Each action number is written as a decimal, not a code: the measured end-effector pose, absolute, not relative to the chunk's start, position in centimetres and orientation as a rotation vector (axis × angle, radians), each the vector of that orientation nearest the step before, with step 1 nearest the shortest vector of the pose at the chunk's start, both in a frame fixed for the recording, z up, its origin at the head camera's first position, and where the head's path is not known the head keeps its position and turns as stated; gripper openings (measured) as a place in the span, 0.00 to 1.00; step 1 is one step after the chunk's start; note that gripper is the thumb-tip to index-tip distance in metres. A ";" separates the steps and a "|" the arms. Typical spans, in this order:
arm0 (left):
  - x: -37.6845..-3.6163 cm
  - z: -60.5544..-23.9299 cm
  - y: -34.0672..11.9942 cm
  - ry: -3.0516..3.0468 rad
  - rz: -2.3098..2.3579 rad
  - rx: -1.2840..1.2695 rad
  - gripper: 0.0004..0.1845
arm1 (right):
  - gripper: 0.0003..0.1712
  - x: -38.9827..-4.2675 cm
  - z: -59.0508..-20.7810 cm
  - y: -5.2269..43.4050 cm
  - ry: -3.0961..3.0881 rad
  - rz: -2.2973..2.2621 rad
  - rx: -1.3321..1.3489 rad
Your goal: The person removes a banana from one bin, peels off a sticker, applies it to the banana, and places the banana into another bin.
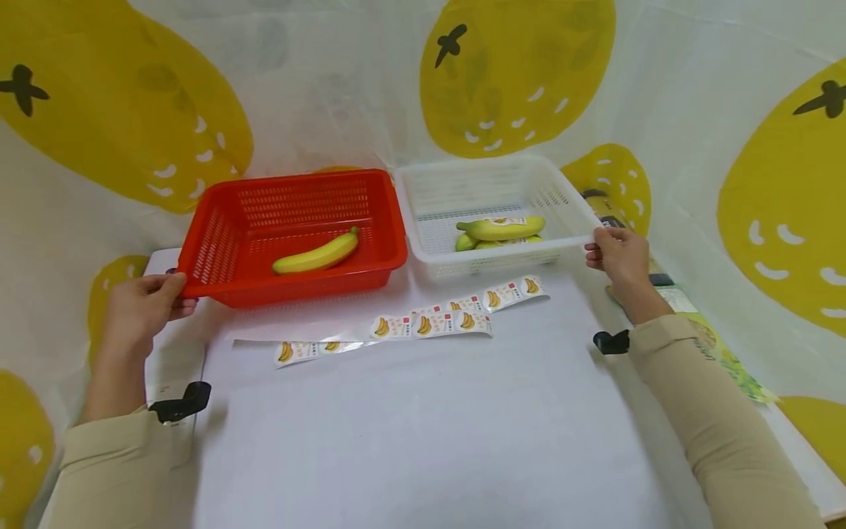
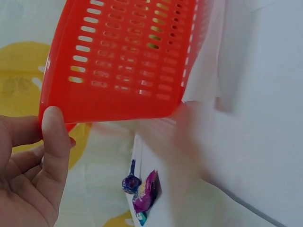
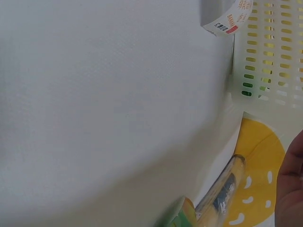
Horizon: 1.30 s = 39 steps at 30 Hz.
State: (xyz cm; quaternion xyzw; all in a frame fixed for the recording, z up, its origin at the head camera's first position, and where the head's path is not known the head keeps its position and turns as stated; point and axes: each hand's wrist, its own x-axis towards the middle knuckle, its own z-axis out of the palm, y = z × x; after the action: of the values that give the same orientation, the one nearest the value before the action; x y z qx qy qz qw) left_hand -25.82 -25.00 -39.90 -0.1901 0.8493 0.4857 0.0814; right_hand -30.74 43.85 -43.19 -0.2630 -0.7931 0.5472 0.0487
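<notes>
My left hand (image 1: 142,305) grips the near left corner of a red slotted basket (image 1: 231,250), thumb on its rim (image 2: 52,125); the basket (image 2: 128,56) fills the left wrist view. One yellow banana (image 1: 317,255) lies inside it. My right hand (image 1: 617,253) holds the near right corner of a white slotted basket (image 1: 568,213), which holds several yellow-green bananas (image 1: 499,229), the top one carrying a sticker. A strip of banana stickers (image 1: 423,323) lies on the white table in front of both baskets; its end (image 3: 232,19) shows in the right wrist view beside the white basket (image 3: 272,52).
The white table surface (image 1: 423,433) spreads in front of me. A cloth with big yellow fruit prints (image 1: 515,73) hangs behind and around. A printed green packet (image 1: 720,353) and a dark tube (image 3: 222,194) lie at the table's right edge, a small colourful item (image 2: 144,194) at the left.
</notes>
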 end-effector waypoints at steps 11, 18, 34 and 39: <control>-25.5 -40.3 -24.7 2.537 1.441 -0.683 0.38 | 0.36 -30.7 -42.1 44.6 -2.600 1.502 -0.697; -25.3 -40.4 -24.8 2.532 1.519 -0.678 0.33 | 0.47 -31.5 -40.4 45.3 -2.904 1.032 -0.562; -25.5 -40.7 -24.1 2.738 1.449 -0.669 0.31 | 0.33 -40.3 -29.5 30.4 -3.104 0.889 0.415; -25.3 -40.9 -23.4 2.758 1.481 -0.669 0.29 | 0.26 -43.5 -30.2 21.1 -3.143 0.966 0.939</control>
State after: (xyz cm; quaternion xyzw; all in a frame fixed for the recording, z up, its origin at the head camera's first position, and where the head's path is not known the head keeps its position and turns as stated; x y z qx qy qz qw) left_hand -25.29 -23.38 -40.94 -0.2090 0.8612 0.4624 -0.0297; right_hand -43.54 21.11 -30.21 0.2719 -0.9103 0.2798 -0.1384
